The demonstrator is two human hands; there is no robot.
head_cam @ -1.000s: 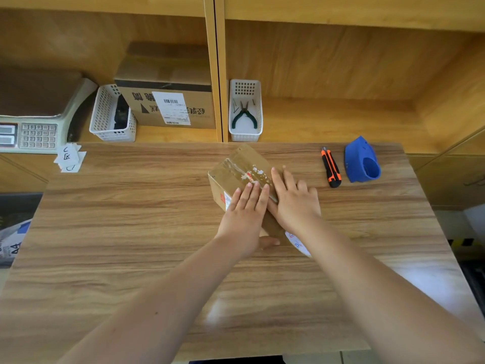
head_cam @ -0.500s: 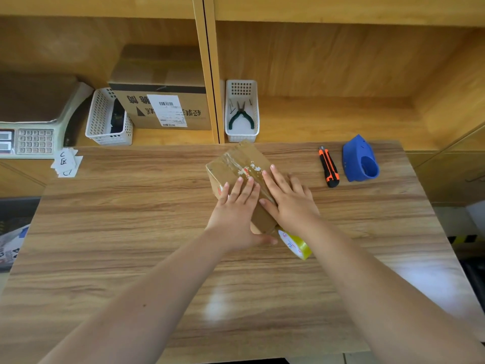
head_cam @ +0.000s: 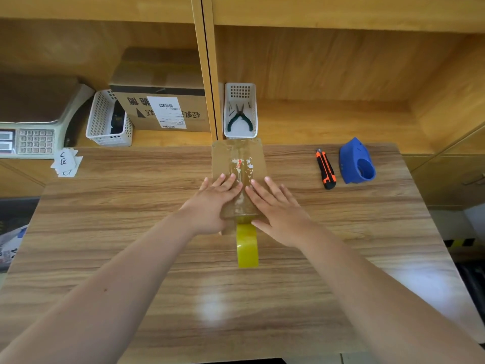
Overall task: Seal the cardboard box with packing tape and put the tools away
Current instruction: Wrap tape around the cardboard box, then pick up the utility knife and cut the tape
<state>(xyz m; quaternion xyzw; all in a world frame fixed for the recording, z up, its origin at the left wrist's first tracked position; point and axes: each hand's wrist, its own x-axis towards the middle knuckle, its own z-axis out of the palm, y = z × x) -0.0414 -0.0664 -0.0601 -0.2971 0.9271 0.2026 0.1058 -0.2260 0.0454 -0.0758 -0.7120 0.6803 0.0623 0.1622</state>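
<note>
A small cardboard box (head_cam: 237, 156) lies at the middle of the wooden table (head_cam: 131, 232), its long side pointing away from me, with clear tape along its top seam. My left hand (head_cam: 212, 203) and my right hand (head_cam: 278, 208) press flat on its near half, fingers spread, one on each side of the seam. A yellowish strip of packing tape (head_cam: 247, 245) hangs from the box's near end onto the table. An orange-and-black utility knife (head_cam: 325, 169) and a blue tape dispenser (head_cam: 356, 162) lie to the right.
On the shelf behind stand a white basket with green pliers (head_cam: 240, 111), another white basket (head_cam: 107, 119), a labelled carton (head_cam: 162, 101) and a weighing scale (head_cam: 31, 127). Paper slips (head_cam: 67, 162) lie at the table's far left corner.
The box has turned from a diagonal lie to straight, pointing away from me. Both hands stayed flat on it. The tape strip at its near end is now in full view.
</note>
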